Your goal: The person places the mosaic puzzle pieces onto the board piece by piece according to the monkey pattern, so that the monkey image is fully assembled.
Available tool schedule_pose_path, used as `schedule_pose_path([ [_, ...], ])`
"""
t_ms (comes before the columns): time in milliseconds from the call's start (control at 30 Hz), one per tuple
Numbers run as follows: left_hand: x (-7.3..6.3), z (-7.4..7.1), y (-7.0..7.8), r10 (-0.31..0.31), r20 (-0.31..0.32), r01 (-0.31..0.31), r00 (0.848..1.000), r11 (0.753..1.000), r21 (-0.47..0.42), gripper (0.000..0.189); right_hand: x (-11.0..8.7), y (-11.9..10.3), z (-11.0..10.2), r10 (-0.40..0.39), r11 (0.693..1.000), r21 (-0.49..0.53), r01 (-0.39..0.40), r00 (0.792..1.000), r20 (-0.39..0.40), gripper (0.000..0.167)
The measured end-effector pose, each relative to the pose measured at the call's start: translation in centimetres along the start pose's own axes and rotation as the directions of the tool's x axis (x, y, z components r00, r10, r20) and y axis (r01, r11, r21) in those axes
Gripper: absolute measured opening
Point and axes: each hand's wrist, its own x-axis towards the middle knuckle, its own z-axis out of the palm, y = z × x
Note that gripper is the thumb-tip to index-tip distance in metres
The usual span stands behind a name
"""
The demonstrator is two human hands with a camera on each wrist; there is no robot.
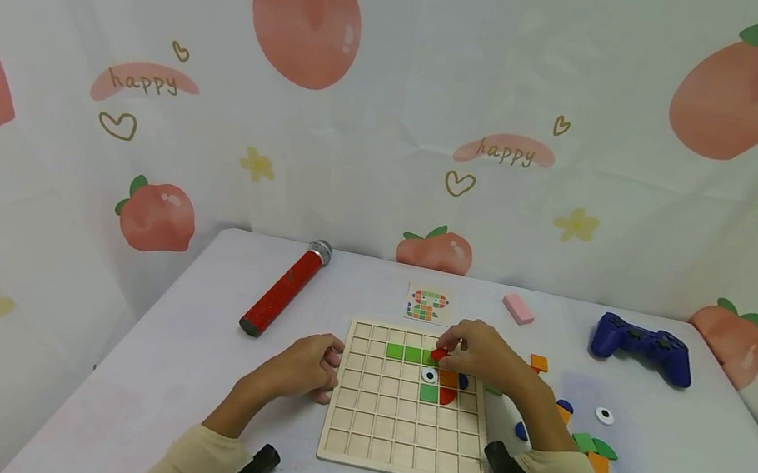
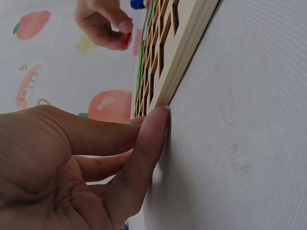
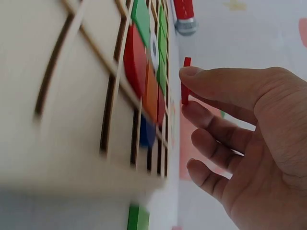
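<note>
The pale wooden grid board (image 1: 383,428) lies on the table between both hands. At its left edge, my left hand (image 1: 306,366) holds the rim with curled fingers; the left wrist view shows fingertips (image 2: 156,120) touching the rim. Above the upper right of the grid, my right hand (image 1: 484,352) pinches a thin red piece (image 3: 186,81) between thumb and finger, off the board. In the grid sit green squares (image 1: 412,354), a white eye piece (image 1: 429,375), an orange square (image 1: 448,379), a blue piece (image 1: 463,382), a darker green square (image 1: 429,393) and a red rounded piece (image 1: 446,396).
Right of the board lie several loose coloured pieces (image 1: 584,442) and another eye piece (image 1: 604,416). A pattern card (image 1: 428,303) and a pink block (image 1: 518,308) lie behind it. A red microphone (image 1: 285,292) rests at left, a blue game controller (image 1: 643,348) at back right.
</note>
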Motion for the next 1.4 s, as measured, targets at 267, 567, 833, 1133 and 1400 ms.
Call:
schedule_pose_path([
  [267, 0.0, 0.0, 0.1, -0.003, 0.004, 0.003, 1.000, 1.000, -0.008, 0.048, 1.7, -1.9, 1.7, -0.050, 0.999, 0.016, 0.050, 0.998, 0.035, 0.013],
  [567, 0.0, 0.1, 0.0, -0.007, 0.005, 0.007, 1.000, 1.000, -0.012, 0.048, 3.6, -3.9, 3.4, -0.143, 0.990, -0.008, 0.143, 0.989, 0.048, 0.013],
  [833, -0.1, 0.1, 0.1, -0.018, 0.005, 0.018, 1.000, 1.000, -0.017, 0.048, 4.6, -5.0, 4.5, -0.129, 0.990, -0.058, 0.131, 0.991, 0.032, 0.010],
  [1133, 0.1, 0.0, -0.1, -0.017, 0.011, 0.018, 1.000, 1.000, -0.023, 0.048, 5.4, -5.4, 5.0, -0.140, 0.984, -0.106, 0.143, 0.990, 0.028, 0.013],
  [1400, 0.2, -0.1, -0.1, -0.018, 0.012, 0.018, 1.000, 1.000, -0.018, 0.048, 5.4, -5.4, 5.2, -0.143, 0.986, -0.081, 0.145, 0.989, 0.033, 0.016],
])
